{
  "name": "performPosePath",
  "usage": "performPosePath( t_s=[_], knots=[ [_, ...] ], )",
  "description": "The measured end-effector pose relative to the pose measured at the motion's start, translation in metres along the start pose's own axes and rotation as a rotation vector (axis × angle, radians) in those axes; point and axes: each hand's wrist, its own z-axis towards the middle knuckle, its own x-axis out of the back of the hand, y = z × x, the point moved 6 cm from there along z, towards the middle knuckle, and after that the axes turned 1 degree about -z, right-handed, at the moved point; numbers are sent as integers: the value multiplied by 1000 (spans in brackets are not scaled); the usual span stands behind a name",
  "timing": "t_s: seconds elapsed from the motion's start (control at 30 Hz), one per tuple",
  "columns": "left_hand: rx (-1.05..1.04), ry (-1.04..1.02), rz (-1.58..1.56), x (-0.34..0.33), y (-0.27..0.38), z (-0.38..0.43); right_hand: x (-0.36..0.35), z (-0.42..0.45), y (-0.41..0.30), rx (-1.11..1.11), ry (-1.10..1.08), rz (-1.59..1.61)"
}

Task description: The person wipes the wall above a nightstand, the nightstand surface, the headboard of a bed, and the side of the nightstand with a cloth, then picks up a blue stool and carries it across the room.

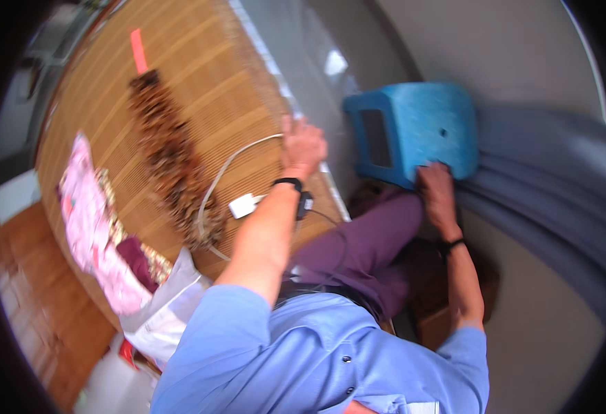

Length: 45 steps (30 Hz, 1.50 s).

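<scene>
My left hand (304, 145) presses on the side edge of a bamboo mat (215, 62), fingers pointing forward. A white cable (226, 164) loops over the mat and runs up to its fingers; whether it passes beneath them is blurred. Below the wrist lie a white power adapter (243, 206) and a small black device (305, 205). My right hand (437, 194) grips the near edge of a blue plastic stool (427, 132), which is tipped with an opening in its side facing left. A brown feather duster (171, 150) with a pinkish-orange handle (138, 50) rests on the mat.
Pink patterned cloth (88, 207), a maroon cloth (136, 263) and a whitish bag (163, 315) lie along the mat's left side. Tiled brown flooring (34, 279) shows beyond. A blue-grey curtain (546, 165) hangs to the right of the stool. A brown box-like object (432, 326) sits beside my legs.
</scene>
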Motion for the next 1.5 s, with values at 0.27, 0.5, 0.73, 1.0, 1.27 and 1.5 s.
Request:
performPosePath(
  t_s=[0.27, 0.5, 0.73, 1.0, 1.27, 1.5],
  knots=[
    [37, -27, -24, 1, 1, -3, -17, -8, 102, -718, 363, -26],
    [42, -20, -37, 4, 0, -5, -11, 51, -50, -469, 332, 767],
    [12, 27, -8, 0, 5, -1, 31, -30, -40, -934, 671, 1452],
    [-37, 47, 26, 11, 14, 7, -16, -134, 41, -1213, 951, 1588],
    [-47, -58, 92, 2, 6, -2, -75, -124, 89, -1478, 678, 1926],
    [-44, -145, 63, -4, 16, 6, -103, -107, 144, -1390, 785, 2105]
  ],
)
